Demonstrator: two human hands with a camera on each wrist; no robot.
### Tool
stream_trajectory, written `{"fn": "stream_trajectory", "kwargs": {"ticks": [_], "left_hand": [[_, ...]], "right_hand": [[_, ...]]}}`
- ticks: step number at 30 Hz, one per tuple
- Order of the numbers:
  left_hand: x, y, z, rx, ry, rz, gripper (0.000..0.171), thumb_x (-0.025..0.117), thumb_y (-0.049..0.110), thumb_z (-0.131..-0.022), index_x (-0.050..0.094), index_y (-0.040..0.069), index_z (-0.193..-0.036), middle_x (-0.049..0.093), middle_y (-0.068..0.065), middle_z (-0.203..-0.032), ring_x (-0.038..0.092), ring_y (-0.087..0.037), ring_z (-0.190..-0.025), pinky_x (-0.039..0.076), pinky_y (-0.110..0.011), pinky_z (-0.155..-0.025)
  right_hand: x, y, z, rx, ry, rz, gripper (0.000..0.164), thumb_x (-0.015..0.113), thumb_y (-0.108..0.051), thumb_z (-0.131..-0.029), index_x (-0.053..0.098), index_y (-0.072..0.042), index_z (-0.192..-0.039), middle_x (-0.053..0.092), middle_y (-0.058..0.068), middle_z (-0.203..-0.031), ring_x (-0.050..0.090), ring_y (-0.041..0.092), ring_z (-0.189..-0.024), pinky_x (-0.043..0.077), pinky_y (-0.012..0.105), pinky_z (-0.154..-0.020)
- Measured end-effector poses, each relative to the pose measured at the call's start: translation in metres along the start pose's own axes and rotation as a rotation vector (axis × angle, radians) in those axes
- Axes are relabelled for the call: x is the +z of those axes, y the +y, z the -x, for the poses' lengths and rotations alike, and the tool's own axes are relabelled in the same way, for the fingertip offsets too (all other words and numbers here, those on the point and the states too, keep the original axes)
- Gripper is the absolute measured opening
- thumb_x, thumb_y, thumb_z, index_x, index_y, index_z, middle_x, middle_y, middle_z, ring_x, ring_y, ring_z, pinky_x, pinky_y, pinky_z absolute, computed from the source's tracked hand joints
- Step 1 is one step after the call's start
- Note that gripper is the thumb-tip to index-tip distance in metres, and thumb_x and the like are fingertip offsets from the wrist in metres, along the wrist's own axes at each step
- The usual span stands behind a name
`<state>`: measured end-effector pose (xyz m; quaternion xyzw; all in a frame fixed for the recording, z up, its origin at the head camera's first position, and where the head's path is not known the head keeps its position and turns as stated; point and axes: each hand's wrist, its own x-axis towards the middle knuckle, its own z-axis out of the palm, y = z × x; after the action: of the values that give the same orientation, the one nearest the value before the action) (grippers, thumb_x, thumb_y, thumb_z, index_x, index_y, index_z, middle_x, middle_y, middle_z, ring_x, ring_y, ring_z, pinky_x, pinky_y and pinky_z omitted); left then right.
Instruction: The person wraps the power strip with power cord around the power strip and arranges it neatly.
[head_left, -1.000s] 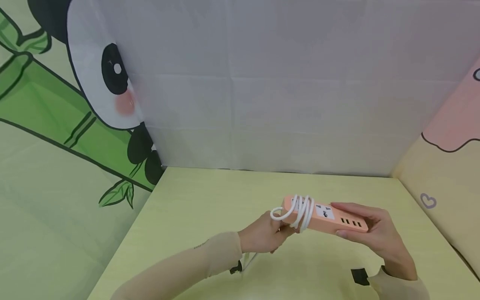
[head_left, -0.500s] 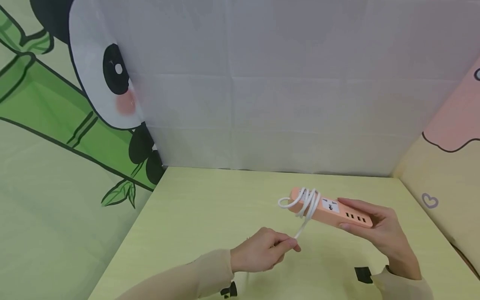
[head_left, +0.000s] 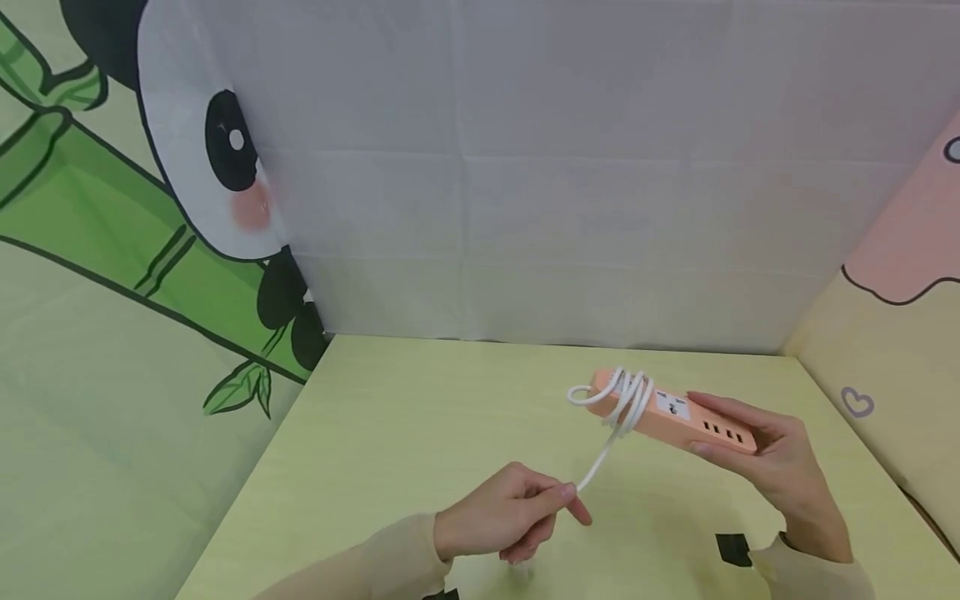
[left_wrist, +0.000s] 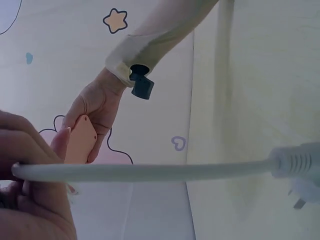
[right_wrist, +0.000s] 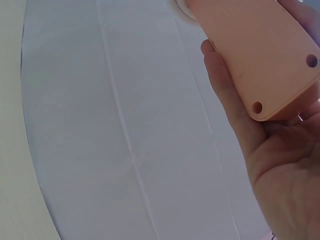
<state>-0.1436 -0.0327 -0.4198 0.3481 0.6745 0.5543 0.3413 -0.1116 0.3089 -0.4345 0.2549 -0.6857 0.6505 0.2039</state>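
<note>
My right hand (head_left: pixel 783 458) grips an orange power strip (head_left: pixel 697 425) by its USB-port end, above the table. White cord (head_left: pixel 630 396) is wound several times round the strip's far end, with a small loop sticking out to the left. From the windings the cord slants down to my left hand (head_left: pixel 510 512), which pinches it between thumb and fingers. In the left wrist view a length of cord (left_wrist: pixel 150 172) runs from the hand to a white plug (left_wrist: pixel 297 162) with metal prongs. The strip's orange underside (right_wrist: pixel 260 55), with screw holes, faces the right wrist camera.
Below the hands is a pale yellow table (head_left: pixel 420 400). A grey-white cloth wall (head_left: pixel 525 208) stands behind it, with printed cloth walls on both sides. Dark pieces (head_left: pixel 733 550) sit at the sleeve cuffs.
My left hand has moved from behind the strip down and to the left, drawing the cord out taut. The right hand and power strip have shifted slightly right and up.
</note>
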Motion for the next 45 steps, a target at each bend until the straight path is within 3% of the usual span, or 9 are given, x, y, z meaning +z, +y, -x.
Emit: {"fn": "stream_trajectory", "kwargs": {"ticks": [5,9,13,19,26,31,37,41,45], "left_hand": [[-0.003,-0.003,0.008,0.029,-0.06,0.067,0.041,0.046,0.034,-0.109,0.071,0.002,-0.111,0.05,-0.017,-0.052,0.054,-0.009,-0.04,0.049,-0.029,-0.045],[-0.005,-0.003,0.014,0.058,-0.115,0.129,0.044,0.044,0.031,-0.11,0.069,-0.005,-0.112,0.058,-0.038,-0.068,0.071,-0.012,-0.058,0.06,-0.037,-0.058],[-0.006,-0.003,0.022,0.074,-0.124,0.164,0.045,0.046,0.029,-0.109,0.068,-0.01,-0.106,0.065,-0.042,-0.084,0.077,-0.02,-0.079,0.061,-0.034,-0.073],[-0.01,-0.003,0.029,0.107,-0.095,0.186,0.045,0.044,0.026,-0.11,0.066,-0.013,-0.103,0.065,-0.042,-0.1,0.074,-0.027,-0.106,0.053,-0.029,-0.091],[-0.01,0.0,0.036,0.126,-0.067,0.176,0.043,0.044,0.026,-0.109,0.066,-0.011,-0.115,0.067,-0.037,-0.11,0.068,-0.028,-0.119,0.044,-0.031,-0.103],[-0.009,0.004,0.04,0.126,-0.032,0.128,0.04,0.046,0.024,-0.109,0.066,-0.01,-0.103,0.07,-0.026,-0.121,0.061,-0.021,-0.128,0.038,-0.03,-0.112],[-0.009,0.009,0.043,0.158,0.03,-0.006,0.038,0.048,0.024,-0.108,0.07,-0.003,-0.093,0.07,-0.006,-0.129,0.054,-0.016,-0.131,0.037,-0.029,-0.111],[-0.009,0.01,0.046,0.202,0.112,-0.119,0.035,0.051,0.024,-0.107,0.075,0.005,-0.09,0.069,0.002,-0.131,0.048,-0.016,-0.135,0.036,-0.032,-0.113],[-0.008,0.011,0.05,0.204,0.187,-0.217,0.034,0.054,0.028,-0.106,0.077,0.013,-0.086,0.066,0.009,-0.133,0.043,-0.017,-0.14,0.031,-0.04,-0.117]], "right_hand": [[0.002,0.0,0.002,-0.034,-0.008,-0.049,0.057,0.061,0.037,-0.072,0.055,0.023,-0.127,0.074,0.009,-0.121,0.068,0.01,-0.089,0.057,0.019,-0.069],[0.002,-0.004,0.005,0.023,0.023,0.026,0.056,0.063,0.034,-0.074,0.055,0.022,-0.128,0.074,0.002,-0.12,0.068,0.008,-0.089,0.057,0.019,-0.069],[-0.001,-0.008,0.009,0.083,0.062,0.088,0.054,0.064,0.031,-0.077,0.054,0.022,-0.129,0.074,-0.004,-0.119,0.068,0.005,-0.089,0.058,0.018,-0.069],[-0.001,-0.01,0.011,0.068,0.068,0.066,0.054,0.063,0.031,-0.078,0.053,0.022,-0.13,0.073,0.0,-0.121,0.068,0.006,-0.09,0.058,0.018,-0.07],[0.005,-0.011,0.013,0.079,0.093,0.073,0.054,0.064,0.03,-0.079,0.054,0.02,-0.131,0.074,0.001,-0.12,0.069,0.007,-0.088,0.058,0.019,-0.069],[0.008,-0.012,0.013,0.104,0.139,0.068,0.054,0.065,0.029,-0.079,0.054,0.02,-0.131,0.075,0.0,-0.115,0.069,0.006,-0.086,0.058,0.018,-0.069],[0.008,-0.014,0.013,0.124,0.158,0.064,0.054,0.066,0.028,-0.08,0.054,0.019,-0.131,0.075,0.0,-0.115,0.069,0.005,-0.087,0.058,0.018,-0.069],[0.008,-0.015,0.013,0.14,0.175,0.066,0.054,0.067,0.026,-0.08,0.055,0.018,-0.132,0.076,-0.001,-0.114,0.07,0.005,-0.086,0.058,0.018,-0.069],[0.008,-0.015,0.013,0.132,0.177,0.064,0.054,0.066,0.027,-0.08,0.055,0.019,-0.131,0.075,0.0,-0.114,0.07,0.005,-0.086,0.058,0.019,-0.069]]}}
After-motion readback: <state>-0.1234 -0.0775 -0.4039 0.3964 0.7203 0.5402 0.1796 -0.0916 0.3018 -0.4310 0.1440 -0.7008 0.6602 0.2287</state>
